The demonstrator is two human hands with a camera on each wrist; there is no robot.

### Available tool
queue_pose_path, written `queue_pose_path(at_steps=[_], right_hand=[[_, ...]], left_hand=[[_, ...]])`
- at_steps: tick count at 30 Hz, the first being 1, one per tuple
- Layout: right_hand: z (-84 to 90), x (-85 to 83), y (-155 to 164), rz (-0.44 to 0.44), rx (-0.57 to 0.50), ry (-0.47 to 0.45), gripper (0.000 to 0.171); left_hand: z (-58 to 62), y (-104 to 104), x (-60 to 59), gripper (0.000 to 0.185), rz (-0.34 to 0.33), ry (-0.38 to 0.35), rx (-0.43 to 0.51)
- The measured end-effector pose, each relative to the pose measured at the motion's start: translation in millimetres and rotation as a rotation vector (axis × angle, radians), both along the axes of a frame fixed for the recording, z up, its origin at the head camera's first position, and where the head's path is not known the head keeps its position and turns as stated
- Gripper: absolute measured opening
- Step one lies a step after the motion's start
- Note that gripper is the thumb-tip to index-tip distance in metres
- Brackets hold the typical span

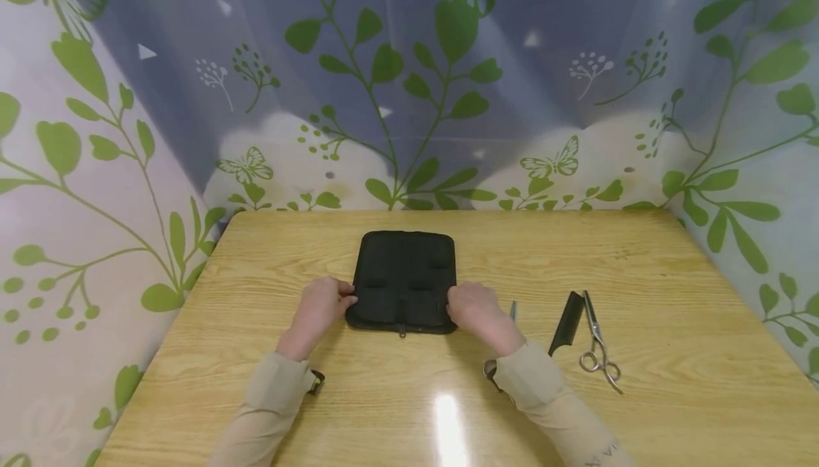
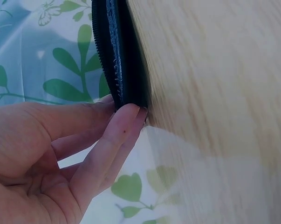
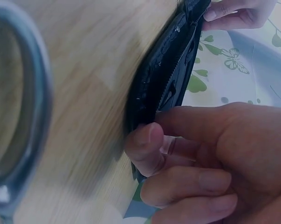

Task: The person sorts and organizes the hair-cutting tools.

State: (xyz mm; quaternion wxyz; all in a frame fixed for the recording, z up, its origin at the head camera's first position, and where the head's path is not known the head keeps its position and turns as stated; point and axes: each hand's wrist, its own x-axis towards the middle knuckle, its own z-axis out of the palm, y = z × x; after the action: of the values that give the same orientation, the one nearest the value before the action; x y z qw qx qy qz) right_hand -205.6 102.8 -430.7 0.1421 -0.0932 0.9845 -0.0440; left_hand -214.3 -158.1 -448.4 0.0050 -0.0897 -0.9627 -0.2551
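A black zippered case [image 1: 403,261] lies unfolded on the wooden table, its inner side with slots and loops facing up. At its left edge my left hand [image 1: 318,307] pinches the border between thumb and fingers. My right hand [image 1: 475,310] grips the opposite edge, near the front right corner. In the left wrist view, the thumb and fingertips of the left hand [image 2: 79,149] hold the case's rim [image 2: 117,70] beside its zipper teeth. From the right wrist, the right hand [image 3: 191,154] shows thumb and index finger closed on the border, its other fingers curled.
Under my right forearm lies a pair of scissors [image 1: 513,310], mostly hidden; a metal finger ring [image 3: 40,93] looms close in the right wrist view. Farther right are a black comb [image 1: 567,321] and another pair of scissors [image 1: 595,339]. A leaf-patterned curtain [image 1: 409,97] stands behind the table [image 1: 256,254].
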Motion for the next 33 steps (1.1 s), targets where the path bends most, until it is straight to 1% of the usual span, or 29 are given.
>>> queue_pose_path(at_steps=[7,11,18,24,33], right_hand=[[-2.4,1.1,1.0,0.015,-0.003,0.011,0.027],[-2.8,0.8,1.2,0.014,-0.002,0.008,0.025],[-2.2,0.0,2.9,0.004,-0.002,-0.001,0.024],[-2.0,0.4,5.0,0.003,-0.013,-0.014,0.025],[-3.0,2.5,10.4,0.001,-0.024,-0.008,0.025]], left_hand=[[-0.4,1.0,1.4,0.019,0.015,-0.008,0.014],[-1.4,0.3,1.7,0.020,0.013,-0.002,0.018],[-3.1,-1.1,0.6,0.018,-0.007,0.028,-0.003],[-3.8,0.7,1.3,0.017,-0.003,0.034,-0.012],[-4.8,4.5,3.0,0.017,-0.006,0.020,-0.006]])
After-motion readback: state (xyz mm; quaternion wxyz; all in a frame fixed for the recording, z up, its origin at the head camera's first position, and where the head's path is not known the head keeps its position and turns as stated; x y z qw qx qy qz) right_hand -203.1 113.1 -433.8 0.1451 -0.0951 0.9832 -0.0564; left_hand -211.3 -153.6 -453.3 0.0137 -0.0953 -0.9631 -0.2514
